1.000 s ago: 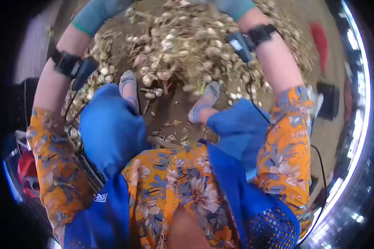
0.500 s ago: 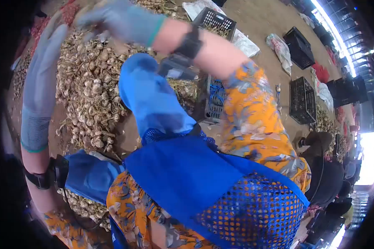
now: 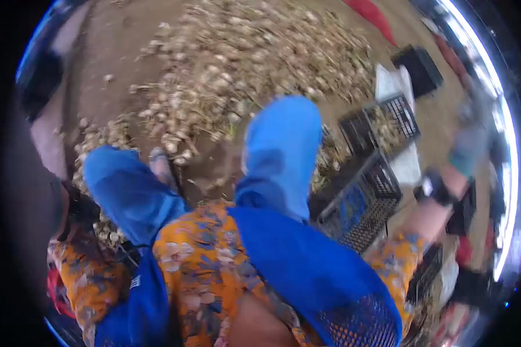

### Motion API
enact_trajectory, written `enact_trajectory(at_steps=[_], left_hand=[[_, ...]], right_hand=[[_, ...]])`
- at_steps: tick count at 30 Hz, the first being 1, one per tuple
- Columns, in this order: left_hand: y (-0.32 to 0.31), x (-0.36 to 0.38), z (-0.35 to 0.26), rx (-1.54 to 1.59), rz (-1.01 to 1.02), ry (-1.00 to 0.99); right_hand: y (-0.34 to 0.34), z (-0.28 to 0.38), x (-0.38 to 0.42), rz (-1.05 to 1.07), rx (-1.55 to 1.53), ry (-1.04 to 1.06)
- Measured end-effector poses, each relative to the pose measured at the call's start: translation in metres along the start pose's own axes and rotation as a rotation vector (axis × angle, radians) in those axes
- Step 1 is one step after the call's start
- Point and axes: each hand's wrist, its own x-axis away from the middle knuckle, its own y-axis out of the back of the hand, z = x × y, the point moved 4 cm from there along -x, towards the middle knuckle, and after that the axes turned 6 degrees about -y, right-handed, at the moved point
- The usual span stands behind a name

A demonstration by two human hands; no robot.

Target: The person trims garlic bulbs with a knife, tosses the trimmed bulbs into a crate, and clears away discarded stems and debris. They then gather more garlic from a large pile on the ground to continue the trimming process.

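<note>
I see the right hand, in a grey-blue glove with a black wrist strap, stretched far out to the right edge of the view, above the row of black plastic lattice crates. It is motion-blurred and I cannot tell whether it is clenched, released or grasping anything. The left hand is out of view; only the left forearm with its black strap shows at the dark left margin, so its grip cannot be told either.

The large heap of pale garlic bulbs with dry stalks lies on the brown earth floor ahead of the knees, well apart from the right hand. The two knees in blue covers rise in the centre; between them a strip of bare ground runs to the heap's near edge. A smaller spread of bulbs sits just beside the left knee.

To the right the crates stand close together, leaving little open ground; one crate holds something blue
</note>
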Motion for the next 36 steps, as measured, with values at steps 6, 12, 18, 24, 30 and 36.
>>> enact_trajectory(at_steps=[6,12,18,24,30,36], left_hand=[[0.052,0.037,-0.017,-0.219,0.003,0.1],[0.081,0.067,-0.02,-0.268,-0.03,0.184],[0.108,0.086,-0.034,-0.347,-0.05,0.166],[0.12,0.097,-0.029,-0.362,-0.054,0.201],[0.121,0.098,-0.009,-0.354,-0.07,0.208],[0.121,0.098,0.002,-0.351,-0.059,0.201]], right_hand=[[0.096,0.05,0.004,-0.401,0.456,0.251],[0.087,0.07,-0.009,-0.352,0.507,0.278],[0.084,0.071,-0.004,-0.359,0.513,0.276],[0.081,0.061,0.018,-0.383,0.514,0.256],[0.077,0.067,0.027,-0.392,0.547,0.24],[0.059,0.066,0.03,-0.37,0.572,0.229]])
